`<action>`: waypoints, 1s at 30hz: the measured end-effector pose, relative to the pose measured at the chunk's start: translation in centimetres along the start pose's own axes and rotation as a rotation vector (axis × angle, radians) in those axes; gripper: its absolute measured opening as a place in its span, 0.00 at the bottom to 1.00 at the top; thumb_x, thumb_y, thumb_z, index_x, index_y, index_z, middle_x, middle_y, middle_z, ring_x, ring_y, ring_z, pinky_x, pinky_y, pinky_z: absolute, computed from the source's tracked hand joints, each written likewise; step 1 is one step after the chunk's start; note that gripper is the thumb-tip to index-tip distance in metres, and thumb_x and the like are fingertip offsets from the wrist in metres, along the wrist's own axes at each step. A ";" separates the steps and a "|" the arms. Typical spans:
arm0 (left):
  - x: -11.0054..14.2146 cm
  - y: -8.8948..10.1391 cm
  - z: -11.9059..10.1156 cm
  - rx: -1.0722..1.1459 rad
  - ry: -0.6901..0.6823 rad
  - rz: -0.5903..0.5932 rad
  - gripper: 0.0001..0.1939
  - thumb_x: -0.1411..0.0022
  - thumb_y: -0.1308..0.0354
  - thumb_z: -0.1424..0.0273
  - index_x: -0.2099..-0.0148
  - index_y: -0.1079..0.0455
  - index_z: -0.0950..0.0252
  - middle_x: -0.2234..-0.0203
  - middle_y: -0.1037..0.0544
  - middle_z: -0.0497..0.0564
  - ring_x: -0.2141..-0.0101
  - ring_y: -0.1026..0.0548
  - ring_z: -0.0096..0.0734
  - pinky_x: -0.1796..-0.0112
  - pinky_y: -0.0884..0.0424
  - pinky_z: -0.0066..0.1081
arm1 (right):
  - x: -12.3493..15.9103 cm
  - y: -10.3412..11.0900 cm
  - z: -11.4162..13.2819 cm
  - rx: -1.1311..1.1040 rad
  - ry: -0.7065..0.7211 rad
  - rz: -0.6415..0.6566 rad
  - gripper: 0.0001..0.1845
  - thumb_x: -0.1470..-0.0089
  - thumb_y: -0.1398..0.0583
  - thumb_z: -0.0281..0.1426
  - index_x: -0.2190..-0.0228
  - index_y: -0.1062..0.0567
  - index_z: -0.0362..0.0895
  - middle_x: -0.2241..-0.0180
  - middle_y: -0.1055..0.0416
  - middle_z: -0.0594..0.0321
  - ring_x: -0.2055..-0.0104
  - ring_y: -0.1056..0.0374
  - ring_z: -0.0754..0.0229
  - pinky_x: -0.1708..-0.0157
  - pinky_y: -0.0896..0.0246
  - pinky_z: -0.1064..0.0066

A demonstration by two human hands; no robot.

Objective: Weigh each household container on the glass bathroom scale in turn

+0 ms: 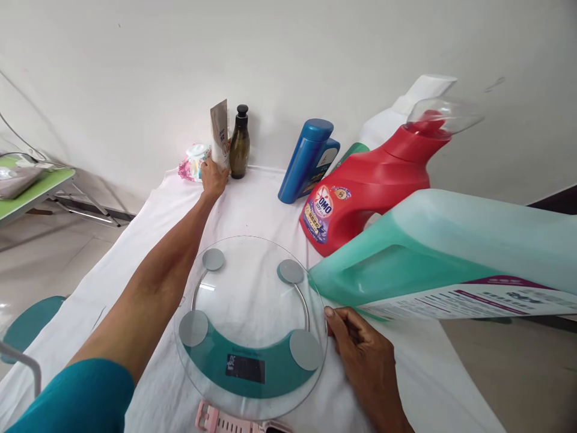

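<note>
At lower centre, the glass scale (250, 364) looks rigid, slick and breakable, best held by opposite rims; the right hand (363, 352) meets its edge, pinch unclear. Upper left of centre, the left hand (214, 179) appears closed around the light, squeezable-looking tube's (219, 132) base.

I am viewing a white-clothed table (157, 228). On it, a glass scale (252, 373) is lying beside a pink-strapped watch (228, 422); a dark bottle (240, 147), blue bottle (301, 162), red detergent bottle (383, 174) and green bottle (360, 273) are standing behind and rightward.
</note>
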State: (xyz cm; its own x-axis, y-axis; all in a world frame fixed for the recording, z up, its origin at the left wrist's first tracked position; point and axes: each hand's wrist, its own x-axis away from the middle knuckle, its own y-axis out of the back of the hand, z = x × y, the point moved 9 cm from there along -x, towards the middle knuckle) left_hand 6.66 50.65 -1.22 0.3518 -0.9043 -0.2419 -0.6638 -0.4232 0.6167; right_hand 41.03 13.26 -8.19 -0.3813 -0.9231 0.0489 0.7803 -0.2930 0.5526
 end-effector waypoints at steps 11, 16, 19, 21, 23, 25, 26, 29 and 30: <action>4.2 3.8 -4.3 0.056 -0.189 -0.138 0.31 0.38 0.27 0.73 0.38 0.36 0.61 0.35 0.31 0.69 0.33 0.30 0.63 0.34 0.30 0.56 | -0.1 -0.1 1.5 -0.020 0.084 -0.029 0.30 0.37 0.39 0.58 0.78 0.29 0.47 0.79 0.34 0.65 0.77 0.41 0.62 0.73 0.43 0.70; 8.0 -0.2 -13.0 0.286 -0.519 0.089 0.32 0.39 0.22 0.62 0.40 0.34 0.57 0.38 0.26 0.61 0.34 0.28 0.56 0.34 0.32 0.48 | 0.0 -0.1 1.2 -0.039 0.078 -0.028 0.30 0.37 0.38 0.58 0.77 0.29 0.47 0.79 0.34 0.65 0.76 0.40 0.62 0.73 0.43 0.70; 8.6 -4.6 -16.9 0.361 -0.525 0.233 0.35 0.41 0.19 0.56 0.41 0.33 0.60 0.38 0.25 0.65 0.34 0.27 0.59 0.36 0.30 0.50 | 0.0 -0.2 1.1 -0.055 0.056 -0.006 0.30 0.37 0.38 0.58 0.77 0.29 0.47 0.78 0.33 0.65 0.76 0.41 0.62 0.73 0.43 0.71; 8.2 -7.1 -18.3 0.360 -0.473 0.269 0.35 0.42 0.19 0.57 0.42 0.32 0.62 0.38 0.25 0.66 0.33 0.28 0.62 0.36 0.31 0.52 | 0.0 -0.3 1.0 -0.062 0.052 -0.001 0.30 0.38 0.37 0.58 0.77 0.29 0.47 0.78 0.33 0.65 0.76 0.41 0.63 0.74 0.43 0.71; 7.6 -8.9 -18.7 0.362 -0.409 0.283 0.32 0.41 0.19 0.59 0.44 0.32 0.62 0.39 0.25 0.66 0.32 0.28 0.64 0.36 0.31 0.54 | -0.1 -0.3 1.0 -0.072 0.059 -0.008 0.31 0.38 0.37 0.59 0.78 0.29 0.47 0.79 0.34 0.65 0.77 0.41 0.63 0.75 0.44 0.71; 7.0 -10.2 -18.6 0.377 -0.358 0.300 0.29 0.41 0.20 0.63 0.46 0.32 0.60 0.40 0.23 0.65 0.33 0.27 0.65 0.36 0.30 0.56 | -0.1 -0.3 0.9 -0.082 0.062 -0.012 0.31 0.38 0.38 0.59 0.78 0.30 0.47 0.79 0.35 0.65 0.77 0.42 0.63 0.76 0.45 0.71; 6.8 -10.6 -18.4 0.383 -0.340 0.309 0.27 0.41 0.21 0.64 0.47 0.33 0.60 0.42 0.22 0.64 0.35 0.26 0.64 0.37 0.29 0.57 | 0.0 -0.3 0.9 -0.084 0.061 -0.011 0.31 0.38 0.38 0.59 0.78 0.29 0.47 0.79 0.35 0.65 0.77 0.42 0.63 0.76 0.45 0.71; 6.7 -10.7 -17.9 0.371 -0.313 0.319 0.26 0.42 0.21 0.65 0.50 0.33 0.59 0.45 0.19 0.62 0.38 0.23 0.64 0.38 0.28 0.57 | 0.1 -0.3 1.2 -0.087 0.055 0.006 0.31 0.37 0.38 0.58 0.77 0.30 0.47 0.78 0.35 0.66 0.77 0.42 0.64 0.75 0.44 0.72; 6.8 -10.4 -17.7 0.370 -0.317 0.318 0.25 0.42 0.22 0.65 0.50 0.33 0.60 0.46 0.19 0.62 0.38 0.22 0.64 0.38 0.28 0.56 | 0.1 -0.3 1.3 -0.088 0.058 0.007 0.31 0.37 0.38 0.58 0.77 0.30 0.47 0.78 0.35 0.66 0.77 0.42 0.64 0.75 0.45 0.72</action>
State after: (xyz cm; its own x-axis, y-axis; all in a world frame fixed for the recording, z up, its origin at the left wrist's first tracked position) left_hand 27.63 49.93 4.02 -0.0797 -0.9389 -0.3348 -0.9110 -0.0678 0.4069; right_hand 40.14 13.58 -7.23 -0.3480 -0.9375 0.0028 0.8246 -0.3047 0.4766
